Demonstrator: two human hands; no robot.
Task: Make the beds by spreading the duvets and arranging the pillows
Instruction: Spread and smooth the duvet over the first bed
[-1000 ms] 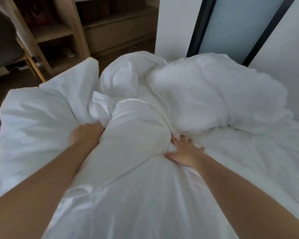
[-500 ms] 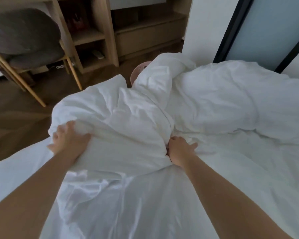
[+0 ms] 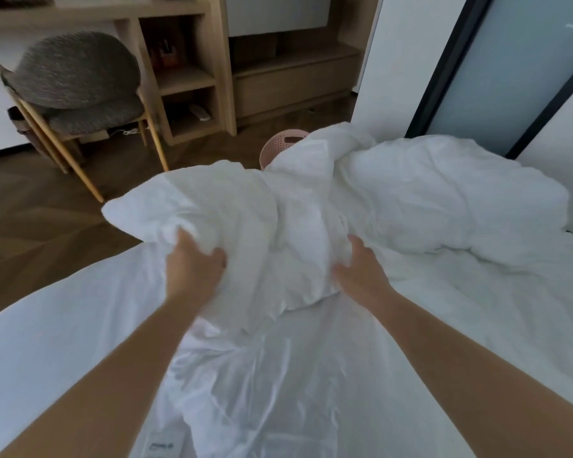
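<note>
Duvet (image 3: 394, 200): white, bunched in a heap across the middle and right of the bed, near edge held in both hands
Chair (image 3: 76, 77): grey, wooden legs, on the floor at far left
Shelves (image 3: 186, 81): wooden, just behind the chair
Sheet (image 3: 47, 358): white, wrinkled, under both forearms
Left hand (image 3: 192, 269): fingers curled round a fold at the heap's left end
Basket (image 3: 275, 148): pink, on the floor, half hidden behind the duvet
Right hand (image 3: 361, 276): fingers dug into the fabric, thumb spread, gripping the heap's near side
Door (image 3: 510, 77): frosted glass, dark frame, far right
</note>
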